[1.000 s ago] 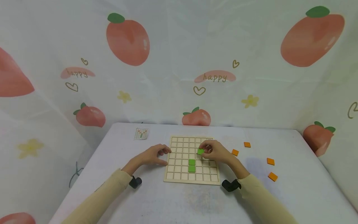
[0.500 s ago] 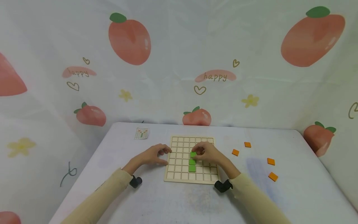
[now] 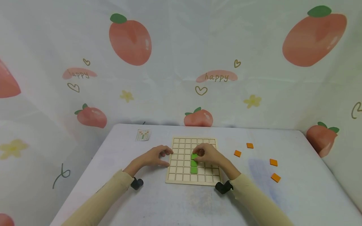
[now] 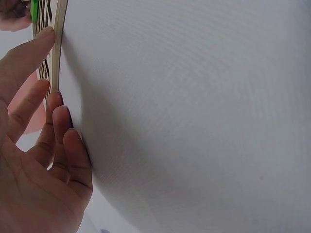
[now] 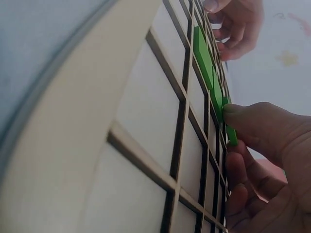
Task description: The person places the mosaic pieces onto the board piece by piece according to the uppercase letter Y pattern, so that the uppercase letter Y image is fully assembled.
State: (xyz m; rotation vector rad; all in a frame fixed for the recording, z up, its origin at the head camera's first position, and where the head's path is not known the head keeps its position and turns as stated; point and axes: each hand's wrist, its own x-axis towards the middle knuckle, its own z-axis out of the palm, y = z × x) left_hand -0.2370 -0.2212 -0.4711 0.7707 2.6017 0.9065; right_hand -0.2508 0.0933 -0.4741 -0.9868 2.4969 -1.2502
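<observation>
A square wooden grid board [image 3: 179,181] lies in the middle of the table. Two green square tiles, the nearer one [image 3: 194,170] and the farther one [image 3: 194,163], sit in neighbouring cells of one column. My right hand [image 3: 211,155] pinches a third green tile [image 5: 231,133] between thumb and fingers, tilted at the cell just beyond those two. At the board's left edge is my left hand [image 3: 155,156], fingers spread and loosely bent. In the left wrist view its thumb and index fingertips rest at the wooden rim [image 4: 57,53].
Several orange square tiles lie right of the board, among them a near one [image 3: 275,177] and a far one [image 3: 250,145]. A small printed grid card [image 3: 143,135] with a coloured pattern lies at the back left. A patterned cloth [image 3: 169,62] hangs behind the table.
My right hand has moved left across the board with the green tile, from a column further right to the column holding the other two. My left hand has stayed at the edge.
</observation>
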